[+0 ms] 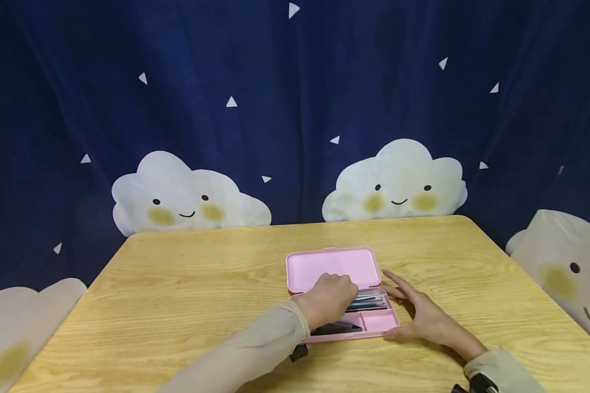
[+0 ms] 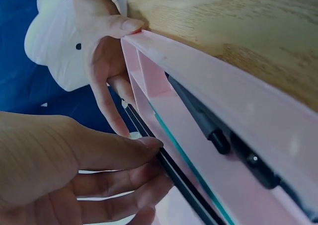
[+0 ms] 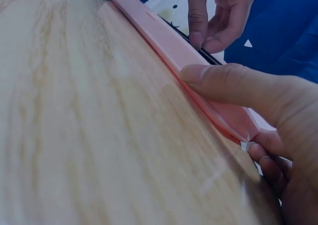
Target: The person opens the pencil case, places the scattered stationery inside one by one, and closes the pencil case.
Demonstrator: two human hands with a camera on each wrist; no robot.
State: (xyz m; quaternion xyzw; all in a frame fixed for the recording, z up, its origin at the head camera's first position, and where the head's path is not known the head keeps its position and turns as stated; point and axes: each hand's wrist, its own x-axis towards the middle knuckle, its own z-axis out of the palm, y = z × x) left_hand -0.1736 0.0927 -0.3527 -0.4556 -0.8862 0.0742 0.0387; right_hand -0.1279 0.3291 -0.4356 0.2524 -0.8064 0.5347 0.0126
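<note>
A pink pencil case lies on the table with its lid folded open at the back. My left hand reaches over its left part; in the left wrist view, thumb and fingers pinch a dark pencil. At the case's right end, my right hand holds it, thumb at the front corner and fingers behind. Several pencils lie in the back compartment. Black pens lie in the front one. A teal strip runs beside the pinched pencil. My left hand hides the case's left part.
The wooden table extends around the case on all sides. A dark blue curtain with clouds and small white triangles hangs behind its back edge. Dark wrist devices sit at both sleeves.
</note>
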